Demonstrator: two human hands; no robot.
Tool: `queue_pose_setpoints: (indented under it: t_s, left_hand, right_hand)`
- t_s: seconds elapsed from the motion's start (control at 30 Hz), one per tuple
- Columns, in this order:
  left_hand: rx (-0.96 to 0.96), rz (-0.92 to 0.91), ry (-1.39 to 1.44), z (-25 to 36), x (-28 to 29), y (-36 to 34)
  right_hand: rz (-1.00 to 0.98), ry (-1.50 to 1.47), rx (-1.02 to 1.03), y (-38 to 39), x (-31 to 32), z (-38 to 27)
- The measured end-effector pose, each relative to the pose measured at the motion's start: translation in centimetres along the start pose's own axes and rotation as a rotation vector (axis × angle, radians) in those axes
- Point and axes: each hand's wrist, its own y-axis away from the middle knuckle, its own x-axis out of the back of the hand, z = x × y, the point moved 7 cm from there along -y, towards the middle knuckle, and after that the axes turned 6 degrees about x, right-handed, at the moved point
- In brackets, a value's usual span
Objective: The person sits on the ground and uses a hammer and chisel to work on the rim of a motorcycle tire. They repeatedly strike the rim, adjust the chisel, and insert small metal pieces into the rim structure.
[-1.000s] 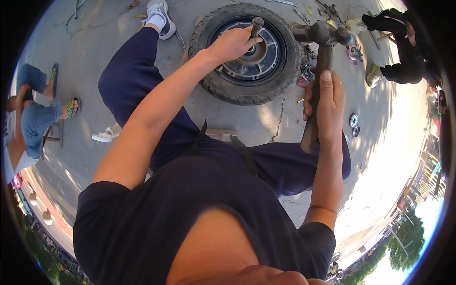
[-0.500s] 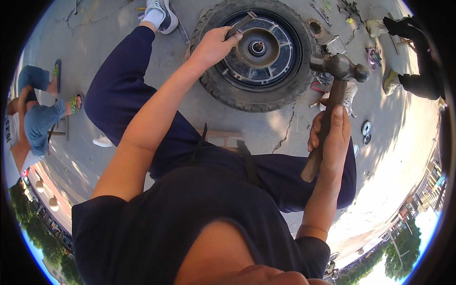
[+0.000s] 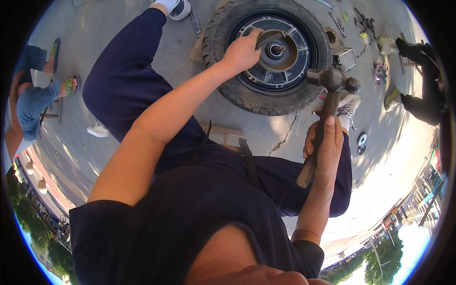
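Note:
A ball-peen hammer (image 3: 334,80) with a worn wooden handle is held head up in my right hand (image 3: 327,145), fingers wrapped round the lower shaft. In front of me lies a wheel (image 3: 227,91) with a knobbly black tyre and a dark metal hub with a threaded axle (image 3: 277,49) at its centre. My left hand (image 3: 241,53) reaches over the hub's left side, index finger stretched toward its recess. Its fingers are on a curved, dark metal piece (image 3: 270,36) lying at the recess beside the axle; the hand hides part of that piece.
Spanners (image 3: 337,23) and a ribbed metal block (image 3: 345,60) lie on the concrete right of the wheel. Small round parts (image 3: 362,139) lie farther right. One person (image 3: 38,109) sits at the left, another's dark-trousered legs (image 3: 418,85) are at the right.
My left hand has brought the metal piece down and inward to the hub recess. The hammer stays raised in my right hand, slightly lower. The whole view has shifted a little.

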Motion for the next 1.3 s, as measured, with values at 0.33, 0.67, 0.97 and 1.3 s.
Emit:
queue_pose_setpoints:
  t_s: [0.33, 0.67, 0.97, 1.3]
  left_hand:
    - [0.057, -0.065, -0.022, 0.1, -0.1, -0.2]
    - [0.053, -0.038, -0.017, -0.5, -0.2, -0.2]
    - [0.201, -0.073, 0.62, 0.3, 4.6, -1.8]
    - [0.089, -0.155, 0.943, 4.4, 5.3, -1.7]
  right_hand:
    - [-0.014, 0.01, -0.021, 0.0, -0.2, 0.2]
    - [-0.029, 0.013, -0.025, 0.2, -0.4, 0.2]
    - [-0.025, 0.042, 0.018, 0.5, -0.3, -0.4]
    - [-0.004, -0.124, 0.027, 2.5, 1.2, -1.4]
